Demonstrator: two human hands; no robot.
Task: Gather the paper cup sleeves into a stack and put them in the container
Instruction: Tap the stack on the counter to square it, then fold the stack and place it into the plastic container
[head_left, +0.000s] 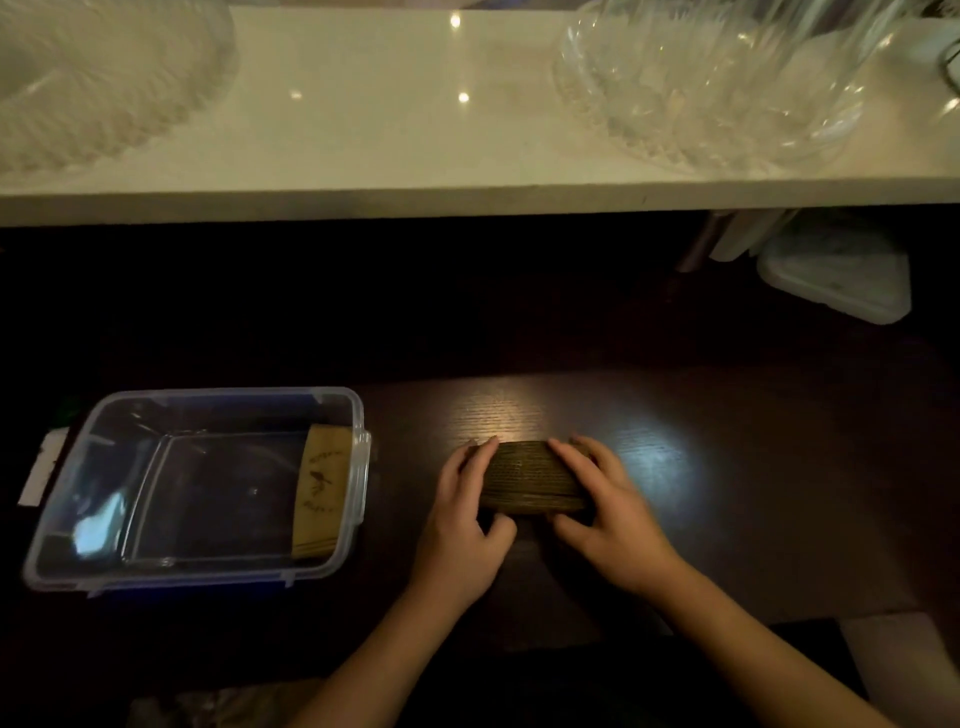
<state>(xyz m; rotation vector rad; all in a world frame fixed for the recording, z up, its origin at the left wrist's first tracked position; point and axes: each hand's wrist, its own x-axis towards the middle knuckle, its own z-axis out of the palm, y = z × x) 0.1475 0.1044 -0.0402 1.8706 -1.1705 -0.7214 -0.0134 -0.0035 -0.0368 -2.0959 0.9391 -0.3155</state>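
Note:
A stack of brown paper cup sleeves stands on edge on the dark wooden table. My left hand presses its left end and my right hand presses its right end, so both hands clasp the stack between them. A clear plastic container with blue clips sits to the left. Inside it, another sleeve stack with a printed logo leans against the right wall.
A white counter runs across the back, above the table. It carries a clear glass bowl at right and a textured glass dish at left. A pale lidded box sits under the counter at the right.

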